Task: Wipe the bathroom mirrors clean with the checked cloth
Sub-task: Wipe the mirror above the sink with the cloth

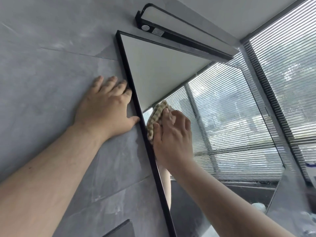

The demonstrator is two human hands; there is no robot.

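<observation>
View tilted, looking up along a grey stone-look tiled wall (51,69) with visible grout seams. Black-framed mirror (171,74) mounted flat on it; the thin black frame edge runs diagonally down the picture. Black bar light fixture (184,31) with a white diffuser sits on the wall just above the mirror's top edge, two round/square labels on its end. White ceiling (230,12) above.

Right side: window with horizontal blinds (290,74), slats partly open, daylight and greenery blurred behind. The mirror reflects the same blinds, the ceiling and a dark sill line; glass in the lower right part looks hazy or streaked.

Left hand (106,106) is spread flat on the tile, fingertips and thumb touching the mirror's frame. Right hand (172,134) presses the checked cloth (156,118), bunched up, against the glass just inside the frame's left edge, fingers curled over it. The cloth is beige with a dark check, mostly hidden under the hand. Forearm reflection shows below it.
</observation>
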